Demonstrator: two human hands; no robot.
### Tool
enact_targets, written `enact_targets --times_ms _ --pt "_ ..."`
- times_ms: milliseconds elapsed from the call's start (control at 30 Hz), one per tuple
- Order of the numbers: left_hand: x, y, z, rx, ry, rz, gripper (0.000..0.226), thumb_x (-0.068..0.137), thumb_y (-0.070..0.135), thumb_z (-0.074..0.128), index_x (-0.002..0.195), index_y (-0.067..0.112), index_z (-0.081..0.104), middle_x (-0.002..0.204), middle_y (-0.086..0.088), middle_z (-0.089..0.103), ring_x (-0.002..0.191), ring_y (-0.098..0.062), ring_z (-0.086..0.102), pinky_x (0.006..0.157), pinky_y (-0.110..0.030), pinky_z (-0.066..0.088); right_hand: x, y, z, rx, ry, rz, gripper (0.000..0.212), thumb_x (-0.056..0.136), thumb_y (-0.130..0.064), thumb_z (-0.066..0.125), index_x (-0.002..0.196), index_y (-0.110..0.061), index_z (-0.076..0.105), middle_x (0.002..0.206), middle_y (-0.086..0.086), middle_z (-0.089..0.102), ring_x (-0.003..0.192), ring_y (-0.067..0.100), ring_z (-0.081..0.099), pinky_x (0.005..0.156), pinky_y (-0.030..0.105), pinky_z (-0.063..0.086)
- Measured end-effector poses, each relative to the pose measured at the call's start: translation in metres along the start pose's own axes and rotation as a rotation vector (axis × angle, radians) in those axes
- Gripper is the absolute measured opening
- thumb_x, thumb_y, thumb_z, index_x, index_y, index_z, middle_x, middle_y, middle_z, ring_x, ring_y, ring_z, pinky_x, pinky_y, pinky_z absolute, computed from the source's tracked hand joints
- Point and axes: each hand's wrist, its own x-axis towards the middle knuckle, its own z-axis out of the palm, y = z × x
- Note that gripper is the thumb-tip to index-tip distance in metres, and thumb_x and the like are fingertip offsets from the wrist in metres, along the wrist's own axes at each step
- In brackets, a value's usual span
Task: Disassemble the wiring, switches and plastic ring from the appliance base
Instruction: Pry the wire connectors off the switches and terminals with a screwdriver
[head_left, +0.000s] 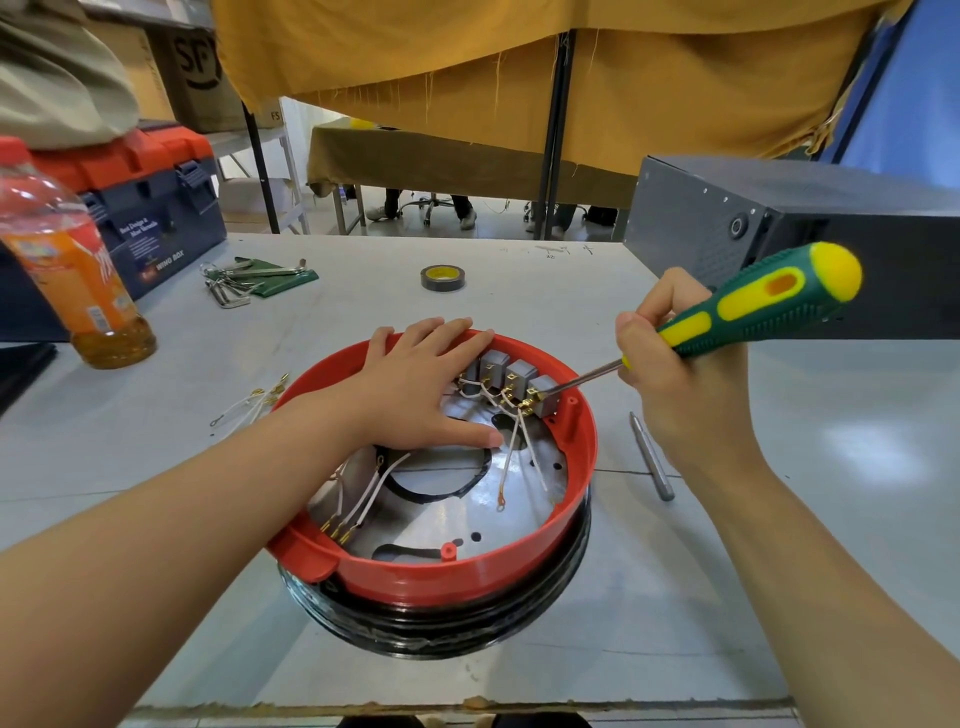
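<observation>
Lying flat with fingers spread, the left hand is pressed on the red base at frame centre; rightward, a screwdriver is gripped by the right hand, tip touching the switches.

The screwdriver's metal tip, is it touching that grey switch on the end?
Touching. In the head view, the screwdriver, gripped by the right hand, has its tip meeting the rightmost grey switch, with no gap showing.
</observation>
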Motion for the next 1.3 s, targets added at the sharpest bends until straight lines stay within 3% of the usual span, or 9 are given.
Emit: enact_targets --times_ms 367,533,667,767,1067,1300 --pt "-0.002 0.002 -0.001 -0.041 0.012 0.001 0.103 0.065 0.082 0.043 0.149 0.039 0.002 0.16 0.008 0.0 0.146 -0.018 -0.003 0.115 -0.057 0.001 0.006 0.001 0.001 0.159 0.102 0.106 0.034 0.076 -0.01 0.051 0.051 -0.032 0.042 0.046 -0.015 0.035 0.044 0.001 0.036 0.045 0.013 0.036" --pt "-0.005 0.006 -0.006 -0.178 0.063 0.04 0.062 0.078 0.064 0.058 0.132 0.044 0.032 0.159 0.001 0.011 0.147 -0.02 0.0 0.113 -0.061 0.0 -0.003 0.006 0.005 0.197 0.177 0.197 0.027 0.074 -0.009 0.051 0.055 -0.022 0.036 0.048 -0.011 0.03 0.045 0.003 0.032 0.045 0.017 0.035" --pt "-0.005 0.008 -0.008 -0.216 0.031 0.038 0.035 0.084 0.055 0.058 0.115 0.044 0.049 0.159 -0.004 0.007 0.147 -0.02 -0.006 0.111 -0.06 -0.008 -0.001 0.0 0.005 0.148 0.116 0.085 0.034 0.078 -0.008 0.053 0.056 -0.029 0.039 0.05 -0.014 0.035 0.049 0.003 0.035 0.049 0.016 0.034" --pt "-0.004 0.009 -0.008 -0.237 0.04 0.052 0.025 0.086 0.05 0.059 0.11 0.046 0.053 0.16 -0.001 0.004 0.147 -0.017 -0.009 0.11 -0.06 -0.011 0.003 -0.003 0.002 0.121 0.099 0.032 0.029 0.08 -0.008 0.053 0.06 -0.024 0.039 0.05 -0.014 0.038 0.05 0.004 0.038 0.051 0.015 0.035" --pt "-0.005 0.011 -0.008 -0.228 0.061 0.096 0.025 0.089 0.044 0.058 0.113 0.048 0.053 0.159 0.002 0.012 0.147 -0.016 0.0 0.114 -0.056 -0.007 -0.012 -0.004 -0.002 -0.092 0.039 -0.148 0.031 0.083 -0.008 0.055 0.064 -0.025 0.038 0.058 -0.013 0.047 0.055 -0.002 0.046 0.056 0.005 0.033" --pt "-0.006 0.012 -0.01 -0.225 0.033 0.116 0.023 0.091 0.043 0.055 0.112 0.052 0.053 0.16 -0.002 0.008 0.147 -0.016 -0.003 0.115 -0.056 -0.006 -0.005 0.002 -0.002 0.066 0.097 -0.01 0.027 0.081 -0.01 0.053 0.062 -0.022 0.038 0.052 -0.011 0.038 0.049 0.005 0.04 0.051 0.015 0.034"
